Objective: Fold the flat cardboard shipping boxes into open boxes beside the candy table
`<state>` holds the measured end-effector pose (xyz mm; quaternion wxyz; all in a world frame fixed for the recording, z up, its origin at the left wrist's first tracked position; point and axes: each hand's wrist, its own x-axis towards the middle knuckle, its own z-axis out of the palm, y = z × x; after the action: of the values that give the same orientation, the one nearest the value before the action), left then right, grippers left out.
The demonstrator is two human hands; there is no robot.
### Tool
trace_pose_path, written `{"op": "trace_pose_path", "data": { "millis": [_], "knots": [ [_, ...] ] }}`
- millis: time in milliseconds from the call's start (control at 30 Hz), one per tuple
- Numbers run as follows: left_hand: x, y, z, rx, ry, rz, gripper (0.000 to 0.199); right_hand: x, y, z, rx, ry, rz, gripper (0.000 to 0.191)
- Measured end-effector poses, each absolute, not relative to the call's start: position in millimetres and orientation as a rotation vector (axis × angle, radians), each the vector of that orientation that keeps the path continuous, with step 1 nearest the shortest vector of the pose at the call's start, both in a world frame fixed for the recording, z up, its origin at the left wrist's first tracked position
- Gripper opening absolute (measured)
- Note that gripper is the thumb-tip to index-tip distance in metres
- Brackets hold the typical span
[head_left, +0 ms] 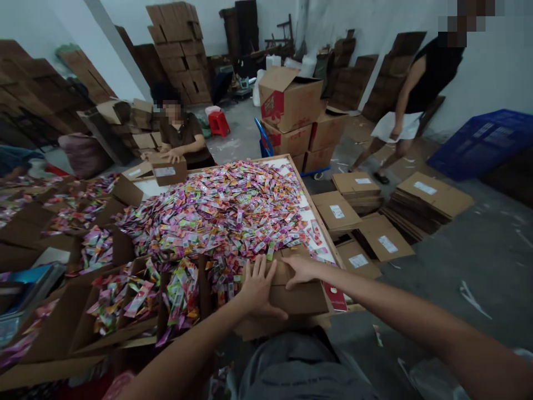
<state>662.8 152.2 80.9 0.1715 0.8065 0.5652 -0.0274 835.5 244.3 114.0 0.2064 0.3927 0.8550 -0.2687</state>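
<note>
A brown cardboard box sits at the near edge of the table, right in front of my body. Across its left side lies my left hand, fingers spread and thumb pointing right. My right hand reaches over from the right and rests on the box's upper flaps, its fingers stretched toward the left. Neither hand is wrapped round anything. Just beyond the box spreads a large heap of small colourful packets. To the left, open cardboard cartons hold more of these packets.
Flattened cartons with white labels are stacked on the floor at right. Printed boxes stand on a blue trolley behind the table. Across the heap a person handles a small box. Another person stands near a blue crate.
</note>
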Motion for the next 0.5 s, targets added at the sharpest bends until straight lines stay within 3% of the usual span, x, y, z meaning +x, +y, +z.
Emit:
{"op": "trace_pose_path", "data": {
  "millis": [100,267,500],
  "knots": [
    [665.7,148.4,62.9,2.275,1.594,-0.023,0.119,827.4,236.8,105.8,1.120,2.355,-0.676,0.087],
    [694.2,122.3,50.8,2.311,1.644,0.016,0.141,810.3,224.1,108.7,1.158,2.270,-0.685,0.084],
    [710.6,125.6,54.0,2.227,1.663,-0.082,0.132,802.0,227.8,102.3,1.266,2.284,-0.619,0.085]
  ]
}}
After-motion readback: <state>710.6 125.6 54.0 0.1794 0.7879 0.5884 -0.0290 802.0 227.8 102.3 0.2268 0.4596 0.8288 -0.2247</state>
